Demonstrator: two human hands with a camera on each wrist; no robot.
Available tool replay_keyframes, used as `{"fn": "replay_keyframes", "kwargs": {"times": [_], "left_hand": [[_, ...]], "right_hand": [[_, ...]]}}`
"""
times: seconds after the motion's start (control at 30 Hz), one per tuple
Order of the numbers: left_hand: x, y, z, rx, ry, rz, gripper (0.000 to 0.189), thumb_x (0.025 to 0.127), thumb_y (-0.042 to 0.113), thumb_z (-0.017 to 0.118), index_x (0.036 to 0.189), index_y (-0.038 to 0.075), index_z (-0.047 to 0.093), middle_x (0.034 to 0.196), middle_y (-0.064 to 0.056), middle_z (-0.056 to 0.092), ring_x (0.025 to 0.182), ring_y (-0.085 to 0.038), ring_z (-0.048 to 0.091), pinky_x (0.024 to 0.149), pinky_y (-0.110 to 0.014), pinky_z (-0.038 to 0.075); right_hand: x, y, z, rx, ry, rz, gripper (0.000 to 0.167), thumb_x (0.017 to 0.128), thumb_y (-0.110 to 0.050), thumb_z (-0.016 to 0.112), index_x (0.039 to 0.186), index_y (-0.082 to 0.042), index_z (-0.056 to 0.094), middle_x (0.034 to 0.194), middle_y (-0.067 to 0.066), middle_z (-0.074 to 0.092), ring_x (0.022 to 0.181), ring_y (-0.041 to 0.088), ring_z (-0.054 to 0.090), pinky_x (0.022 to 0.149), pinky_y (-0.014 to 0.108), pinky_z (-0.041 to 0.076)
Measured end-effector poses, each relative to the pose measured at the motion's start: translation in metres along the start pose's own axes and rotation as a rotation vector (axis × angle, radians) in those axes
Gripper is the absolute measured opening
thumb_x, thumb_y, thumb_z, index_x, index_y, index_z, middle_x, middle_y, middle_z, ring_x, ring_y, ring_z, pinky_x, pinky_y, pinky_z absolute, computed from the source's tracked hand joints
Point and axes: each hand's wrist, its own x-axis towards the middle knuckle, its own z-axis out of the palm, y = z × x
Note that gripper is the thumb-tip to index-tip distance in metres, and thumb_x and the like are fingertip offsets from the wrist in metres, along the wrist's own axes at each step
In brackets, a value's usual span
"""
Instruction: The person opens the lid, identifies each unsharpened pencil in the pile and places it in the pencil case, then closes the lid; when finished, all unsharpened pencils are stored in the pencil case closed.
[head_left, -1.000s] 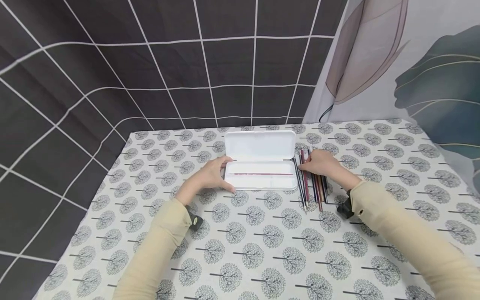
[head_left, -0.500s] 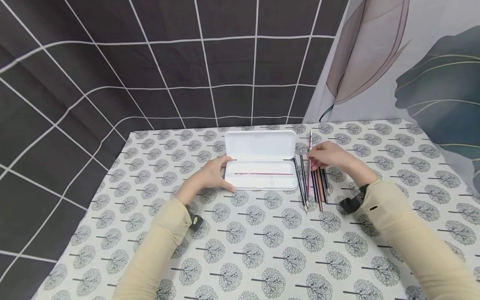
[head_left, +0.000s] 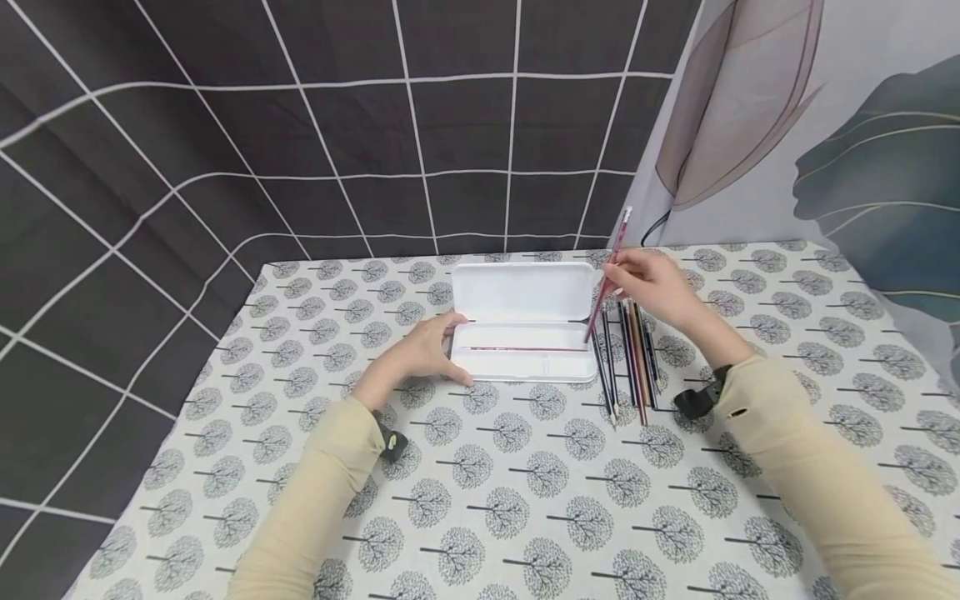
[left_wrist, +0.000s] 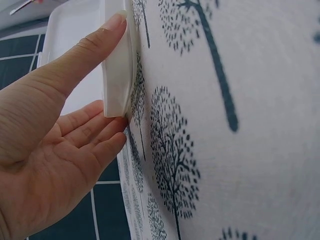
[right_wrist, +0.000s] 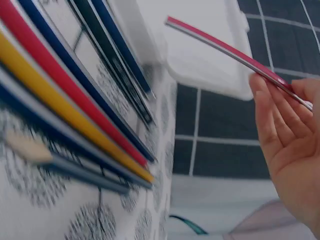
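My left hand (head_left: 423, 350) grips the left end of an open white pencil case (head_left: 495, 368). In the left wrist view its thumb lies along the front wall and its fingers reach the back corner. One thin red pencil (head_left: 517, 348) lies lengthwise inside. Between thumb and fingertips, my right hand (head_left: 651, 282) pinches another red pencil (head_left: 617, 246), held tilted with its pale end up. Its lower end overlaps the right end of the case in the head view. The right wrist view shows the held pencil (right_wrist: 220, 48) in front of the white lid (right_wrist: 207, 65).
Right of the case, several dark, red and yellow pencils (head_left: 639, 358) lie side by side on the tree-print tablecloth (head_left: 510, 467). Two dark ones (head_left: 609, 358) lie closest to the case. A dark grid-patterned curtain (head_left: 360, 125) hangs behind the table.
The right hand has lifted a red pencil from the group, then brought it up and left, tilting it over the case's right end. The left hand has stayed on the case.
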Motion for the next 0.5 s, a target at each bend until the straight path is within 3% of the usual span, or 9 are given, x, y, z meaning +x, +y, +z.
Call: {"fn": "replay_keyframes", "kwargs": {"times": [0.27,0.5], "left_hand": [[-0.001,0.001,-0.001,-0.021,-0.004,0.007,0.096,0.054,0.031,0.089,0.135,0.008,0.042,0.136,-0.016,0.048,0.126,-0.031,0.045,0.108,-0.047,0.032],[-0.001,0.002,0.0,-0.016,-0.005,-0.003,0.097,0.055,0.031,0.089,0.135,0.008,0.041,0.137,-0.016,0.047,0.126,-0.03,0.045,0.109,-0.046,0.032]], "right_hand": [[0.005,-0.003,0.025,-0.169,-0.055,-0.166,0.026,0.093,-0.02,0.056,0.109,0.001,0.06,0.095,0.015,0.069,0.085,0.027,0.066,0.078,0.038,0.056],[0.006,-0.009,0.042,-0.287,-0.215,-0.315,0.02,0.088,-0.013,0.063,0.103,-0.001,0.063,0.09,0.009,0.069,0.081,0.021,0.066,0.071,0.032,0.057]]}}
